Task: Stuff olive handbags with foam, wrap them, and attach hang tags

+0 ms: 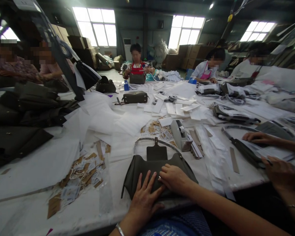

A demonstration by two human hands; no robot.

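A dark olive handbag [140, 168] lies in front of me at the table's edge, its flap [156, 153] folded back away from me and its wrapped handle [139, 141] arched behind. My left hand [146, 195] rests flat on the bag's front, fingers spread. Beside it, my right hand [174, 178] has its fingers bent and pressed together at a small shiny metal clasp [159, 177] on the bag. The fingertips partly cover that spot.
Left lie tags with strings [86, 173] and a pile of dark bags [19, 141]. Beyond my bag stand a tape dispenser [180, 134] and white foam sheets [108, 114]. A co-worker's hands [277, 167] work on another bag at right. A slanted post [61, 55] rises at left.
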